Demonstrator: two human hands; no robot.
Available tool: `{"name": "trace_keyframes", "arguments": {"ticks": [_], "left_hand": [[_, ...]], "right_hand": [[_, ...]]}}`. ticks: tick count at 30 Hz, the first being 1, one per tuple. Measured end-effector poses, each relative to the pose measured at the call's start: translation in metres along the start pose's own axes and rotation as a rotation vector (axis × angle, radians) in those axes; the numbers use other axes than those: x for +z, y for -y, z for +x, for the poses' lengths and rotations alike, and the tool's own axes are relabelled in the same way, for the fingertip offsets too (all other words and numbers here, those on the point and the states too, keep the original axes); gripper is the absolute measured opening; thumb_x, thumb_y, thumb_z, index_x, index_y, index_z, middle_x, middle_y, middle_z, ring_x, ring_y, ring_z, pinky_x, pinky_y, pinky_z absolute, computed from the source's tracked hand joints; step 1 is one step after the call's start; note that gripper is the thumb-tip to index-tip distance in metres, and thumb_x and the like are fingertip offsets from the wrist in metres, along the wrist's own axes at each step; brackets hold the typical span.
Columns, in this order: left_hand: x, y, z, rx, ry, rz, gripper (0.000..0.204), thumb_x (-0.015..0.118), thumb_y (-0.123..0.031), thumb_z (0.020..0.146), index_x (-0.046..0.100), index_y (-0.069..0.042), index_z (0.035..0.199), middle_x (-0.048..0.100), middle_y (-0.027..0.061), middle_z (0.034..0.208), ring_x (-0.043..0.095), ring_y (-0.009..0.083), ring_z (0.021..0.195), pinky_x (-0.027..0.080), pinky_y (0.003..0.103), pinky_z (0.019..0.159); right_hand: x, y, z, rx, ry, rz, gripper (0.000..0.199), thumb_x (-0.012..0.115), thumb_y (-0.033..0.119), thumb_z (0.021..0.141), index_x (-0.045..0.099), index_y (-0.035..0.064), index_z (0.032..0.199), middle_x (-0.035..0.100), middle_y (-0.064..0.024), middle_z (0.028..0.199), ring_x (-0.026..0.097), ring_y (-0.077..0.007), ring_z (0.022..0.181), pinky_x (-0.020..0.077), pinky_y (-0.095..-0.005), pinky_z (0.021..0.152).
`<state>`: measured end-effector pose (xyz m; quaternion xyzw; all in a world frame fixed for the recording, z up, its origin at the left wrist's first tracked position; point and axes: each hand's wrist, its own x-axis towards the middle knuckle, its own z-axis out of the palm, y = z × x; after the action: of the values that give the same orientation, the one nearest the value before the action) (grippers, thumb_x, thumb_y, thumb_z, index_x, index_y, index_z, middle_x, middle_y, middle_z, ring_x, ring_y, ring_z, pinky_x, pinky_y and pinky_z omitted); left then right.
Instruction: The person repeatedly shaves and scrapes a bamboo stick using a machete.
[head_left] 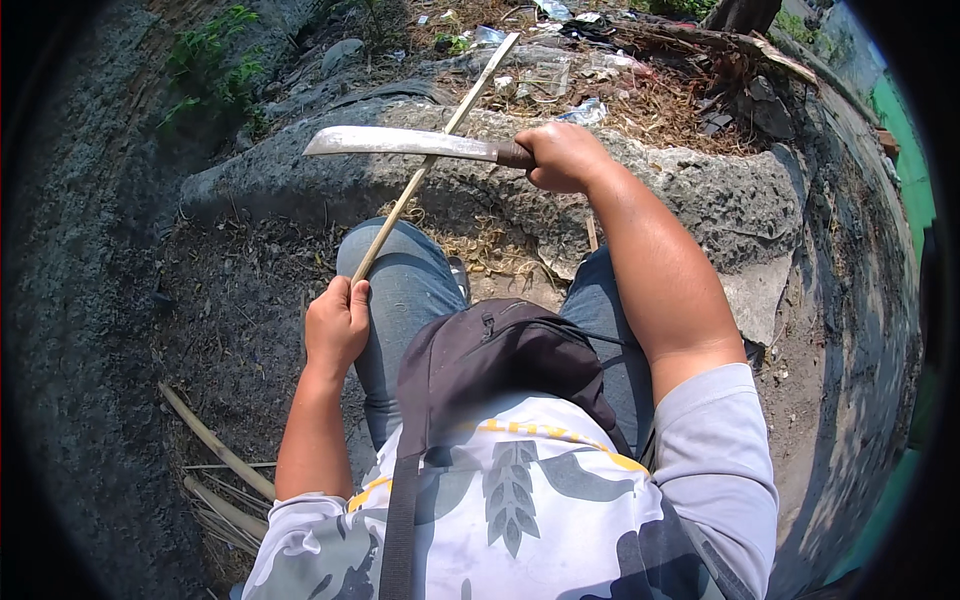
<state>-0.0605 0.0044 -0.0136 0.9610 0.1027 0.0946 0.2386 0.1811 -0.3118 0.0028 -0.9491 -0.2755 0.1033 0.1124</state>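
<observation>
Pale wood makes up the thin strip (pixel 403 200) that slants across the rough stone ledge (pixel 640 180), its far end over the littered ground behind the ledge and its near end on the person's side. There, in front of the ledge, the left hand (pixel 338 325) has its fingers clamped on the near end of the strip, the thumb against it. Above the ledge, the right hand (pixel 562 157) has its fingers wrapped round the dark handle of a machete (pixel 400 141); the blade points left and crosses the strip (whether steel and wood actually touch, I cannot tell). Dry straw (pixel 660 115) and clear plastic scraps (pixel 587 111) lie behind the ledge, and a leafy green plant (pixel 215 60) stands behind its left end. On the person's side of the ledge are jeans-clad legs (pixel 405 265), a dark bag (pixel 500 360) and, farther left, some loose sticks (pixel 215 439).
</observation>
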Motion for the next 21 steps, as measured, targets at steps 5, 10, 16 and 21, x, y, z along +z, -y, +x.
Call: {"name": "trace_keyframes", "arguments": {"ticks": [5, 10, 16, 21], "left_hand": [[-0.002, -0.004, 0.005, 0.029, 0.021, 0.004, 0.032, 0.063, -0.030, 0.103, 0.061, -0.003, 0.086, 0.066, 0.0202, 0.073, 0.065, 0.0423, 0.067, 0.049, 0.048, 0.060], [-0.005, -0.005, 0.008, 0.039, 0.037, 0.057, 0.033, 0.064, -0.029, 0.102, 0.059, -0.003, 0.084, 0.066, 0.0204, 0.072, 0.066, 0.0423, 0.066, 0.049, 0.048, 0.059], [-0.001, 0.001, 0.003, 0.041, 0.010, -0.003, 0.032, 0.063, -0.028, 0.102, 0.059, -0.003, 0.083, 0.064, 0.0202, 0.069, 0.065, 0.0424, 0.064, 0.049, 0.048, 0.057], [-0.003, 0.002, 0.005, 0.034, 0.048, -0.027, 0.032, 0.063, -0.029, 0.103, 0.060, -0.003, 0.084, 0.065, 0.0203, 0.070, 0.065, 0.0424, 0.065, 0.049, 0.048, 0.058]], "right_hand": [[0.000, -0.036, 0.000, 0.269, -0.078, 0.305, 0.030, 0.065, 0.016, 0.081, 0.073, 0.0122, 0.109, 0.075, -0.0164, 0.106, 0.072, -0.0344, 0.102, 0.0549, -0.0466, 0.091], [0.003, -0.002, -0.009, 0.015, 0.011, 0.118, 0.025, 0.066, 0.014, 0.077, 0.071, 0.0111, 0.101, 0.074, -0.0170, 0.096, 0.071, -0.0389, 0.096, 0.0546, -0.0504, 0.085], [-0.014, 0.002, -0.009, -0.168, 0.011, -0.075, 0.025, 0.068, 0.014, 0.076, 0.069, 0.0101, 0.101, 0.073, -0.0167, 0.094, 0.071, -0.0395, 0.094, 0.0556, -0.0507, 0.083], [-0.015, -0.069, 0.001, 0.310, -0.094, 0.206, 0.026, 0.066, 0.015, 0.078, 0.069, 0.0072, 0.102, 0.074, -0.0184, 0.097, 0.072, -0.0378, 0.093, 0.0548, -0.0468, 0.083]]}}
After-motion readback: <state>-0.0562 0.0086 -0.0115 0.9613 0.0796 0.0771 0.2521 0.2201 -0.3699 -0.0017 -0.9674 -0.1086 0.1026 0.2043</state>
